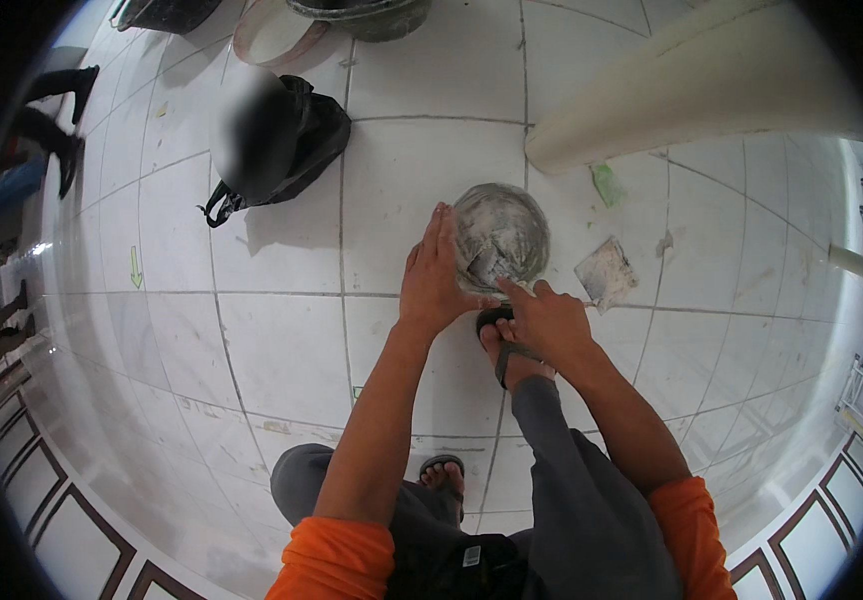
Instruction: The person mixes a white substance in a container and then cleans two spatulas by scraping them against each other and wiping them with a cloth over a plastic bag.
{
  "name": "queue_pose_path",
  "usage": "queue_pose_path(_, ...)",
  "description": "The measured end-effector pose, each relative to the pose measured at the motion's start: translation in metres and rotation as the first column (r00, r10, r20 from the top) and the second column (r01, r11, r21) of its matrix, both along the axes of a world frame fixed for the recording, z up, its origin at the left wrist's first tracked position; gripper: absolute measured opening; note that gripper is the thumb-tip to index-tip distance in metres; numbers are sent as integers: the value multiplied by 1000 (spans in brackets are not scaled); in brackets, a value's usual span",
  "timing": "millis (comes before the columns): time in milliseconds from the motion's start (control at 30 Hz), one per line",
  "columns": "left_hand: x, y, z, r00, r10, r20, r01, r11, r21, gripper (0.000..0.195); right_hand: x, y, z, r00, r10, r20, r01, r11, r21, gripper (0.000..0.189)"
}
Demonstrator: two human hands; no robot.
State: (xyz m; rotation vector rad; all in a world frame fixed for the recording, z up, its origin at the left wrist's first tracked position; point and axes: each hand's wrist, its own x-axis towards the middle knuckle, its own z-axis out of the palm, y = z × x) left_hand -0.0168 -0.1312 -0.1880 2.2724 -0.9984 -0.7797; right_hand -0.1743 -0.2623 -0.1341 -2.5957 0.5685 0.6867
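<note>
A round bowl (pixel 503 225), smeared grey and whitish inside, rests on the tiled floor in front of my feet. Against its left rim lies my left hand (pixel 437 274), fingers stretched along the side and thumb near the bottom edge. At the bowl's lower right is my right hand (pixel 548 315), closed around what looks like the handle of a scraper (pixel 485 264); the tool's grey blade reaches into the bowl, and its handle is mostly hidden by my fingers. A square, crusted flat plate or scraper blade (pixel 608 274) lies on the floor to the right.
A black plastic bag (pixel 319 135) stands at the upper left. Beyond it are a round whitish lid or tray (pixel 274 37) and a dark tub (pixel 379 19). A pale round column (pixel 671 82) rises at the upper right, near a green scrap (pixel 608 185). A person's legs (pixel 49 135) show far left.
</note>
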Motion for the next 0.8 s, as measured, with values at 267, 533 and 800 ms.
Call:
queue_pose_path(267,-4,3,-13,993,91,-77,-101,984,-145,150,4,7,-16,998,-16,64,14,1000,18,68)
queue_pose_path(533,-4,4,-4,993,99,-58,-98,995,33,147,5,8,1,997,-63,-45,64,998,29,66)
queue_pose_path(800,-3,4,-12,997,72,-36,-71,997,42,156,6,14,11,996,-85,-30,85,996,25,62)
